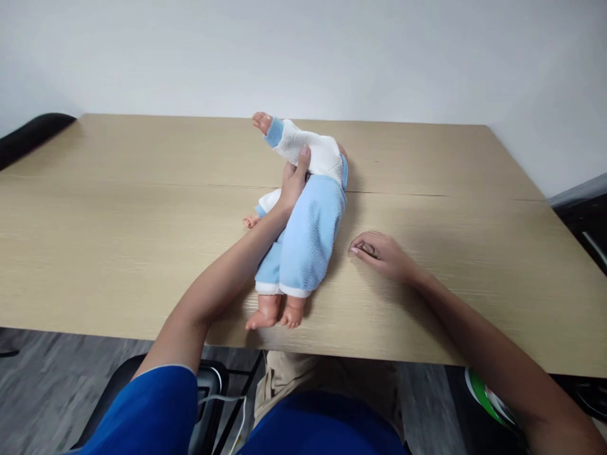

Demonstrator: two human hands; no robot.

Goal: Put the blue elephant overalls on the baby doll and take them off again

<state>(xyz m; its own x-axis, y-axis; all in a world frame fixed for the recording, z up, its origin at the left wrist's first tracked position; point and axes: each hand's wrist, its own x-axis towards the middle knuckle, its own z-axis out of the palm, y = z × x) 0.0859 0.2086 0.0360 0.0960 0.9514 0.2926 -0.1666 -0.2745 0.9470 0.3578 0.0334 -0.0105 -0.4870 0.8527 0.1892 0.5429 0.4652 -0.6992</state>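
A baby doll (313, 227) in a light-blue and white fleece outfit is tilted on its side over the table, bare feet toward me. My left hand (294, 177) grips it at the chest, thumb on the white top. One doll arm sticks up at the far left; the other hangs lower, by my wrist. The doll's head is hidden behind its body. To the right of the doll, apart from it, my right hand (382, 254) rests on the tabletop with fingers curled toward the thumb. Whether anything lies inside those fingers cannot be made out.
The light wooden table (474, 253) has a seam running across it and meets a white wall behind. A black chair back (35, 136) stands at the far left. Below the front edge are a black chair (118, 398), a white cable (244, 411) and a green-and-white round object (488, 398).
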